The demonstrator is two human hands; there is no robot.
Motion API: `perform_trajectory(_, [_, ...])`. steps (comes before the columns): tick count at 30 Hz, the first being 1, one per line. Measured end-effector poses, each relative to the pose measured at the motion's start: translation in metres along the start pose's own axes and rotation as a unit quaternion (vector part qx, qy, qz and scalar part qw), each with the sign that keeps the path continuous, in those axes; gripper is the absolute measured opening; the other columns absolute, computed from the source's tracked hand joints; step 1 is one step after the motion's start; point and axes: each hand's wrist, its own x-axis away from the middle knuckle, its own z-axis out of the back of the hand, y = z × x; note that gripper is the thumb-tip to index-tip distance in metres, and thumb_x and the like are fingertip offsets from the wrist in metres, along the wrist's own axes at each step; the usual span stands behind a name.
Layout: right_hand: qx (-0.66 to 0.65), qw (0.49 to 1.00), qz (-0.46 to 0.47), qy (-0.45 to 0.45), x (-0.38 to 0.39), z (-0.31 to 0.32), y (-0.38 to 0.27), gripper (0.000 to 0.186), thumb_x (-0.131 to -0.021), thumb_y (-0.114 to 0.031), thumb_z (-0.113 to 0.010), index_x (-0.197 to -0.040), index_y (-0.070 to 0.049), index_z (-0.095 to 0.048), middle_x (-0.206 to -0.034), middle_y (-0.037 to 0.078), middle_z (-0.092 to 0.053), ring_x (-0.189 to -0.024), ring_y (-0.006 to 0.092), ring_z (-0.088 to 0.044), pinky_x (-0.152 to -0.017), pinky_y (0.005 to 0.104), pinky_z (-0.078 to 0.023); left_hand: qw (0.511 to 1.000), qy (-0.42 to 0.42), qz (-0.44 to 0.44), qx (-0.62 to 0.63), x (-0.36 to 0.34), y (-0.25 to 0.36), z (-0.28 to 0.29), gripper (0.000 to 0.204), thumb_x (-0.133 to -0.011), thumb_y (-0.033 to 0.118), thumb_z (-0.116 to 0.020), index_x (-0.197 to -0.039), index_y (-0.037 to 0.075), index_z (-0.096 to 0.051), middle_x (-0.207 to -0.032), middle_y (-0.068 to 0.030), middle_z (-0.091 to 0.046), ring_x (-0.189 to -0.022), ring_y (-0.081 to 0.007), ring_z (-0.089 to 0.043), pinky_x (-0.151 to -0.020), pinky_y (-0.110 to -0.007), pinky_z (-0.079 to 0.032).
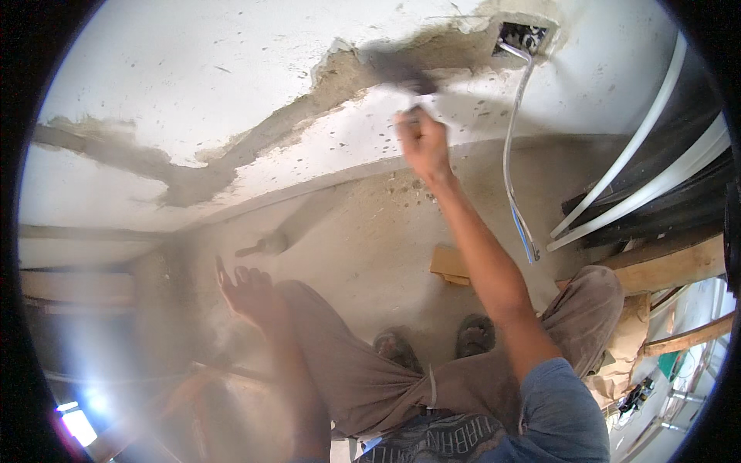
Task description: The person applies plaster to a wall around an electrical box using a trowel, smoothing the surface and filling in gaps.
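My right hand [424, 147] is closed around the pale handle of a brush-like tool [401, 73], its dark head smeared by motion. That head is against or just in front of a strip of grey-brown mortar [285, 116] on the white wall, left of a recessed electrical box [522, 38]. Whether it is a brush or a flat blade, I cannot tell. My left hand [251, 293] is held low beside my left knee, fingers stretched apart, holding nothing. Closest to it, a small handled tool [266, 245] lies on the dusty floor; its kind is unclear.
A grey cable [509, 147] with bare-ended blue and pale wires hangs from the box. White conduits [641, 139] curve at the right beside black material and wooden boards [671, 262]. A tan cardboard piece [450, 265] lies between my feet and the wall. Bright light glares at lower left.
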Motion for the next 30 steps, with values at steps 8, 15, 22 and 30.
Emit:
perform_trajectory(8, [0.067, 0.975, -0.055, -0.205, 0.089, -0.025, 0.013, 0.041, -0.095, -0.043, -0.066, -0.086, -0.003, -0.062, -0.063, 0.008, -0.058, -0.055, 0.021, -0.057, -0.052, 0.037, -0.046, 0.893, -0.209, -0.316, -0.244, 0.037, 0.001, -0.048, 0.045, -0.103, 0.028, -0.047, -0.137, 0.0, -0.052, -0.076, -0.0022, -0.051, -0.062, -0.0087, -0.043, -0.054, -0.024, -0.036])
perform_trajectory(15, [0.024, 0.91, -0.114, -0.397, 0.158, -0.086, -0.002, 0.046, -0.09, -0.028, -0.061, -0.131, -0.009, -0.053, -0.107, 0.021, -0.065, -0.1, 0.04, -0.064, -0.083, 0.048, -0.051, 0.424, -0.607, -0.535, -0.406, 0.059, 0.018, -0.195, 0.037, -0.081, 0.007, -0.069, -0.118, 0.004, -0.067, -0.105, -0.0137, -0.066, -0.102, -0.0349, -0.063, -0.088, -0.047, -0.05])
perform_trajectory(22, [0.056, 0.889, -0.088, -0.447, 0.162, -0.103, -0.008, 0.052, -0.091, -0.026, -0.058, -0.138, -0.006, -0.047, -0.113, 0.017, -0.066, -0.102, 0.0362, -0.065, -0.088, 0.0471, -0.052, 0.088, -0.396, -0.738, -0.539, -0.015, -0.068, -0.252, 0.067, -0.097, 0.033, -0.052, -0.156, 0.011, -0.031, -0.168, -0.0045, -0.015, -0.155, -0.0213, -0.015, -0.127, -0.046, -0.011])
perform_trajectory(30, [0.117, 0.948, -0.095, -0.279, 0.121, -0.045, 0.037, 0.05, -0.093, -0.024, -0.06, -0.138, -0.003, -0.051, -0.115, 0.019, -0.066, -0.103, 0.0374, -0.065, -0.09, 0.0454, -0.051, 0.249, -0.647, -0.479, -0.539, -0.022, -0.057, -0.173, 0.058, -0.092, 0.039, -0.065, -0.14, 0.006, -0.054, -0.139, -0.0201, -0.057, -0.133, -0.0346, -0.051, -0.116, -0.048, -0.036])
